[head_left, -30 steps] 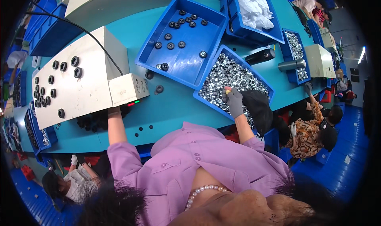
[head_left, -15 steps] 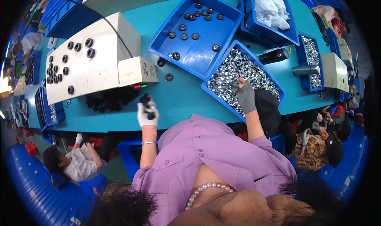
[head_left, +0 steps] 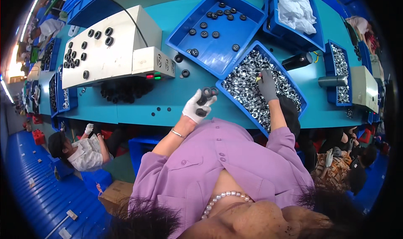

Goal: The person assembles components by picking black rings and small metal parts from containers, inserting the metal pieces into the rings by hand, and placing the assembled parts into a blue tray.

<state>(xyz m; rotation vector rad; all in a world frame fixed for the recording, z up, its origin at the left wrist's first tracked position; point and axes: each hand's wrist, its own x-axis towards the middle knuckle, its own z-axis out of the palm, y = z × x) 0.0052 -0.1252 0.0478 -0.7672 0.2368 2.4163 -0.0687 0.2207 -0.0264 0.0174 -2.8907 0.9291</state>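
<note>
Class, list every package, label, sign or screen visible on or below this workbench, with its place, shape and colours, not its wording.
Cardboard box: on the floor under the bench, brown, rectangular.
Indicator lights: front edge of the beige machine, small, red and green.
No labels, signs or screens can be made out.

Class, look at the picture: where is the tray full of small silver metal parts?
In the head view, the tray of silver parts sits right of centre on the teal table, beside the tray of black rings, under the right hand.
</note>
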